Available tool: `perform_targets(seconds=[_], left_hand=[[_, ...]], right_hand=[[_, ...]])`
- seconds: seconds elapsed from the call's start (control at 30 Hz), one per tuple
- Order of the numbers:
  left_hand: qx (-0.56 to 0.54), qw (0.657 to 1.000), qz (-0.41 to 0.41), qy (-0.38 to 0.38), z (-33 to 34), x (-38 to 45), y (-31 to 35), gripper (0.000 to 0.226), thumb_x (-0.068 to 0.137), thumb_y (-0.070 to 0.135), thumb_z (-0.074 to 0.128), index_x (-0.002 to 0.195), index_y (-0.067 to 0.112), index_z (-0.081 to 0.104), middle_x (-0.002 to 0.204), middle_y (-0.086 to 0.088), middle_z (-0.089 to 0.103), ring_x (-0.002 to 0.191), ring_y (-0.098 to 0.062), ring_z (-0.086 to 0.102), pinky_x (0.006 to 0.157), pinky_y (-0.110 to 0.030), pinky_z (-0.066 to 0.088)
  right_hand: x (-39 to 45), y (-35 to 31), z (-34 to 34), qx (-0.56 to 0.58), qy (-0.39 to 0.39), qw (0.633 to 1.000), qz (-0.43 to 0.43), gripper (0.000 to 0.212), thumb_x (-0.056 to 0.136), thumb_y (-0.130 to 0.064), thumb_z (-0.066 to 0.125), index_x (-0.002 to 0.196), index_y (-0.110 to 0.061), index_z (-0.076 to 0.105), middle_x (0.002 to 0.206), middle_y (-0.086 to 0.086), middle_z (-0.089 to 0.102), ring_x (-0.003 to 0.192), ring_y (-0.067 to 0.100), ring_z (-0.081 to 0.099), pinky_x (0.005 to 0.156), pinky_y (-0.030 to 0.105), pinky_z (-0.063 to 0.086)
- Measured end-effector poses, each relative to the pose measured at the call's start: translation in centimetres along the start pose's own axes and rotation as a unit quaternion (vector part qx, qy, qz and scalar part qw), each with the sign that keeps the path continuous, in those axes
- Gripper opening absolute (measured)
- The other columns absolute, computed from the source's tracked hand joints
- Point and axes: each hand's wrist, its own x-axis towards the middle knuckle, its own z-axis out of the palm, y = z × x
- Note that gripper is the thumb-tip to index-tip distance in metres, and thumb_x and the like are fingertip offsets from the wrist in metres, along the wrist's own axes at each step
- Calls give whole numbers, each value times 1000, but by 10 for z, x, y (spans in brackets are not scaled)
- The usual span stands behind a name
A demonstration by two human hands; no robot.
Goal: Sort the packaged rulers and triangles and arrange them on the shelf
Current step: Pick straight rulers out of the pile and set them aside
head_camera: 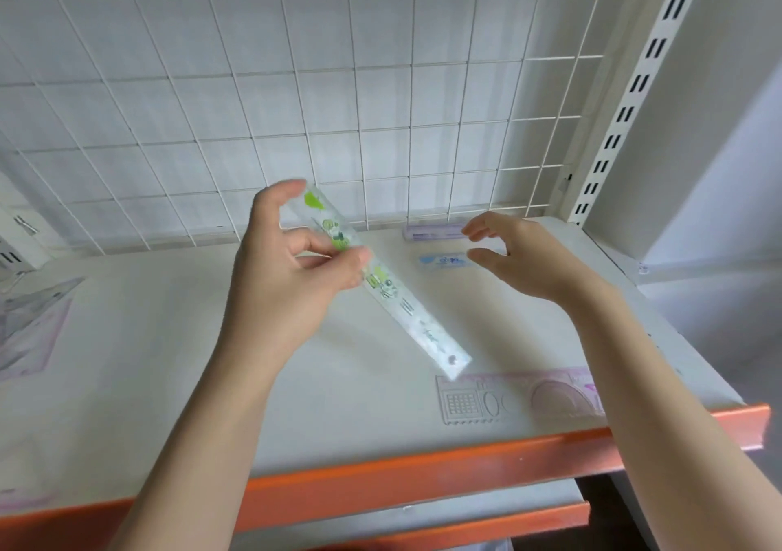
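Observation:
My left hand (pixel 292 271) pinches a clear packaged ruler with green cartoon prints (pixel 406 309) near its upper end, holding it slanted above the white shelf (pixel 169 360). My right hand (pixel 520 254) hovers to the right with loosely curved fingers and holds nothing. Beyond its fingertips lie a purple packaged ruler (pixel 431 232) at the back of the shelf and a blue-printed ruler (pixel 444 261) just in front of it. A pink stencil ruler (pixel 520 396) lies flat near the front right edge. A packaged triangle (pixel 29 322) lies at the far left.
A white wire grid (pixel 338 97) backs the shelf. A slotted upright post (pixel 622 114) stands at the right. The shelf has an orange front lip (pixel 423 474), and a lower shelf shows beneath it.

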Motion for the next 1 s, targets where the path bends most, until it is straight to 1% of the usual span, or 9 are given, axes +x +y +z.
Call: perform_targets(seconds=[0.1,0.23,0.37,0.5,0.6,0.7,0.8,0.9,1.0], left_hand=[[-72,995,-29,68,7,4,-4,33,81,7,70,97,25,48,83,-4,63,54,-12,66,65,-26,57],[-126,982,-61,125,15,9,-16,32,85,0,61,102,19,42,91,-10,53,57,-11,66,73,-32,59],[-99,985,-110,85,36,16,-28,51,87,-2,52,133,18,42,88,-1,50,57,-2,66,74,-21,55],[-45,992,-116,40,74,24,-35,23,87,-1,52,103,14,57,82,2,52,60,-9,68,59,-15,54],[13,993,-112,14,104,28,-38,18,87,2,52,82,19,51,77,5,52,65,-20,66,64,-28,58],[61,993,-99,-11,126,29,-37,9,86,6,53,88,14,51,76,4,53,69,-24,66,77,-42,57],[123,989,-72,-24,137,28,-39,7,86,16,57,93,15,55,90,-6,64,85,-30,66,82,-40,54],[228,972,-46,-27,136,25,-45,17,89,25,56,100,13,58,102,-3,66,95,-25,60,78,-26,43],[283,957,-39,-49,133,24,-53,22,91,31,54,104,14,57,109,-2,64,101,-25,57,75,-27,38]], right_hand=[[-6,8,-5,-2,5,1000,8,23,90,-26,57,114,-28,56,110,-12,60,106,17,56,96,45,42],[-14,19,-18,-8,29,999,21,24,91,-23,57,115,-23,58,107,-12,59,105,17,56,94,39,43],[-20,32,-25,-3,50,998,31,23,91,-19,57,114,-19,59,105,-8,60,104,15,55,85,28,41],[-25,46,-28,-14,51,997,49,23,92,-14,54,114,-15,60,111,-2,62,96,6,51,77,13,31],[-29,56,-30,-14,57,996,74,23,93,-13,52,114,-15,60,113,-1,63,104,13,55,83,20,34],[-31,64,-32,-18,57,994,90,22,93,-15,53,114,-18,60,111,-4,64,107,17,56,85,23,37],[-34,69,-34,-26,54,993,101,22,92,-18,53,114,-22,59,107,-10,60,103,19,57,84,28,41],[-36,72,-34,-32,53,993,101,22,92,-19,53,113,-23,59,104,-12,58,100,19,58,82,30,44],[-36,72,-32,-40,46,993,100,22,93,-20,53,114,-22,58,108,-9,60,100,20,58,86,34,45]])
